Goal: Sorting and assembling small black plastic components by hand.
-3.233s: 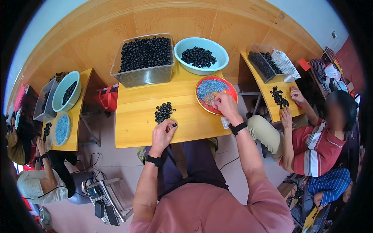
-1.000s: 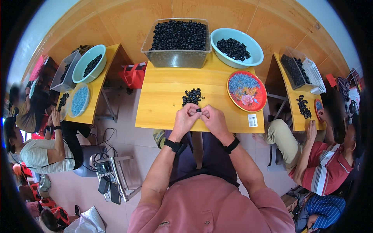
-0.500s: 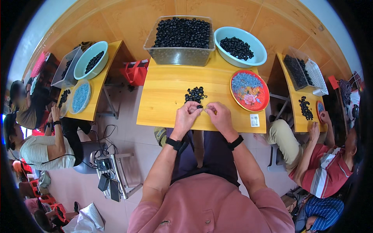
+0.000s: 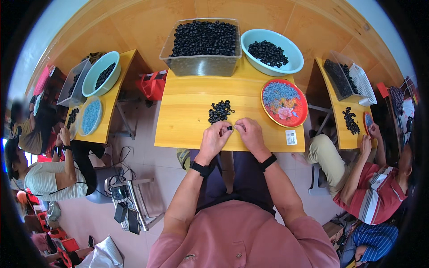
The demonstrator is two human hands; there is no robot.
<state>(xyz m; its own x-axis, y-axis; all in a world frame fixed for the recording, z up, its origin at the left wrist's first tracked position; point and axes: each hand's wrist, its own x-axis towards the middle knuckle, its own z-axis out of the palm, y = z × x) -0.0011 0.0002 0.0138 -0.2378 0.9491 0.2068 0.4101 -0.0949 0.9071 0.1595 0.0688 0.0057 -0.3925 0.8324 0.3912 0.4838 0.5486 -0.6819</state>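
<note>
At the near edge of the yellow table, my left hand [image 4: 215, 137] grips a small black ring-shaped part [image 4: 229, 128] between thumb and fingers. Just to its right, my right hand [image 4: 250, 134] is closed in a pinch facing that part; whatever is between its fingertips is too small to make out. Beyond both hands lies a loose pile of similar black parts [image 4: 219, 111]. On the right side of the table, a red flowered tray [image 4: 300, 117] carries a heap of thin blue-grey pieces [image 4: 278, 93].
At the back stand a clear plastic bin [image 4: 201, 67] and a light-blue basin [image 4: 296, 66], both holding black parts. A white label [image 4: 291, 137] is on the table's near right corner. Co-workers sit at side tables left [image 4: 56, 178] and right [image 4: 373, 187]. A red bag [image 4: 152, 85] stands left.
The view has shifted slightly. My left hand has turned a little, so the black part shows its side, and my fingertips sit slightly farther from the pile.
</note>
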